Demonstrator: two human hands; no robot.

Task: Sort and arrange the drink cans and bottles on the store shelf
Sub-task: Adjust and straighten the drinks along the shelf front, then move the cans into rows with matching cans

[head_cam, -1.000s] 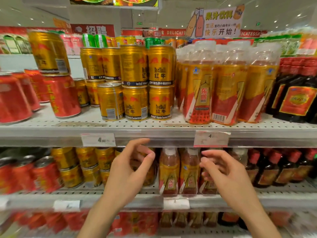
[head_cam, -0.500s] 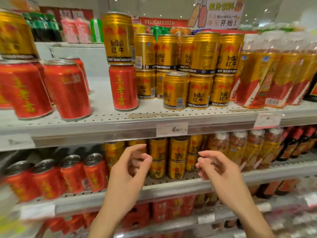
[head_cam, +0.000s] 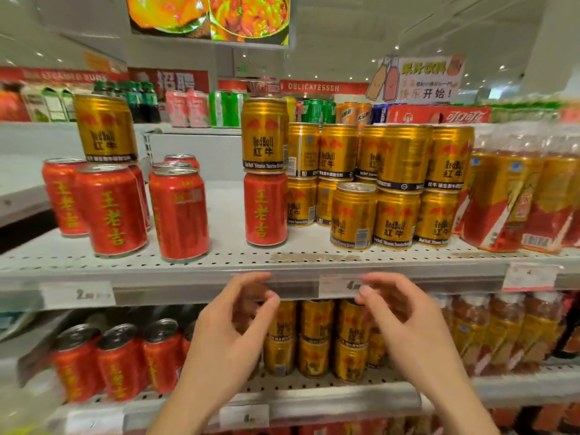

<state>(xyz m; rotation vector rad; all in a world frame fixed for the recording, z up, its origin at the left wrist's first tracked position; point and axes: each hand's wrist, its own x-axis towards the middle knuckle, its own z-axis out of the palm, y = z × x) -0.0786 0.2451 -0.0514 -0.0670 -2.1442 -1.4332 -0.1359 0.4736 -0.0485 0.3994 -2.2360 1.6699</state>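
Both hands, left (head_cam: pixel 224 334) and right (head_cam: pixel 405 328), hover empty with loosely curled, parted fingers just below the shelf edge (head_cam: pixel 188 277).

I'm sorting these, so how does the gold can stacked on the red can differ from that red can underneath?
The gold Red Bull can is gold and sits on top; the red can is red with yellow characters and stands on the shelf. Both are upright and similar in size.

White ceiling (head_cam: pixel 361 32) w/ small spot lights, food poster (head_cam: pixel 208 18) hanging top centre, red DELICATESSEN sign (head_cam: pixel 314 87) far back, yellow juice placard (head_cam: pixel 417 78) on right.
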